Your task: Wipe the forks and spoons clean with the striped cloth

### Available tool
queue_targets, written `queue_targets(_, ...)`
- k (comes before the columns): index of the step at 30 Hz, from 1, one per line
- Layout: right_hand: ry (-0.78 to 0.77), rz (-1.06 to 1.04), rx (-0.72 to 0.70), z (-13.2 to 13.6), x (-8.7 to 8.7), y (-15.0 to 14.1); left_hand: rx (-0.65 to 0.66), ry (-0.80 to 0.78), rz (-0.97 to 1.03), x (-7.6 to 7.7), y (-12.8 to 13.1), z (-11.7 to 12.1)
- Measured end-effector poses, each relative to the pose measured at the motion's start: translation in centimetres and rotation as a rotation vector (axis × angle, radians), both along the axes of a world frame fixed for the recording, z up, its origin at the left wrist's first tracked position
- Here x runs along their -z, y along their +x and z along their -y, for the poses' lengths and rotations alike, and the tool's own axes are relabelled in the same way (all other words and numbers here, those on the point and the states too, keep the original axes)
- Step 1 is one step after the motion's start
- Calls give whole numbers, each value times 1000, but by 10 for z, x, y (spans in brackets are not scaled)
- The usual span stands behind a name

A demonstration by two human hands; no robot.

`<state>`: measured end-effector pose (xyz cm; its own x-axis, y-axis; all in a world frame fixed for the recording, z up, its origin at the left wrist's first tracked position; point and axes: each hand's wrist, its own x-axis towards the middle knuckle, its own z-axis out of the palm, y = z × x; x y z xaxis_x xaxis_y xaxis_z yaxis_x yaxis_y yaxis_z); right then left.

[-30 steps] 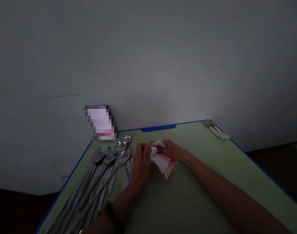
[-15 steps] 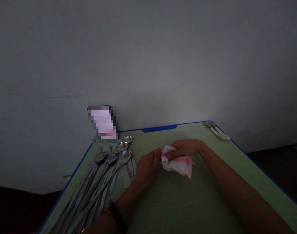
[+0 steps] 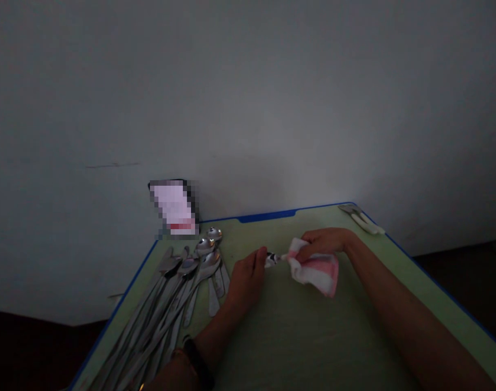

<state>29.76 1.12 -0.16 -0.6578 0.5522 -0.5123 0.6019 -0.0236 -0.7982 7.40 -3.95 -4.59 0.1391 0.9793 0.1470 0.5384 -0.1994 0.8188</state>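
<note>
Okay, right grip [image 3: 323, 241] clamped pink cloth [image 3: 317, 270] around a metal utensil [image 3: 274, 259]. Its tip pointed sideways at the curled left grip [image 3: 246, 285], closure unclear.

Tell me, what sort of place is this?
Probably a canteen or catering back room where cutlery gets wiped: steel long-handled spoons lie heaped on a green, blue-edged table, and a right hand grips a pink-and-white cloth.

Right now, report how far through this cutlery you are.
Only a little looks done: a small bunch of cutlery lies apart at the far corner of the table. In hand: the left hand holds a metal utensil, and the right hand presses a pink-and-white cloth on its far end. Left: the large pile of spoons beside the left hand.
</note>
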Motion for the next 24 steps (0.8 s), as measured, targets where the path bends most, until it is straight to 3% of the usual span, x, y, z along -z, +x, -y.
queue_targets(3, 118, 68, -15, 5, -16, -7, 3, -15, 51, -4, 0, 1)
queue_targets(8, 529, 85, -22, 28, -65, -8, 61, -65, 160, -23, 3, 8)
queue_targets(13, 629, 22, 63, 57, -100, -3, 100, -22, 259, -66, 2, 20)
queue_targets(17, 728, -30, 127, 72, -114, -12, 91, 85, 327, -105, 0, 18)
queue_targets(21, 753, -128, 181, 75, -126, -29, 284, -52, 435, -141, -10, 9)
queue_targets(24, 756, -141, 232, 74, -132, -35, 272, -9, 437, -156, -23, 7)
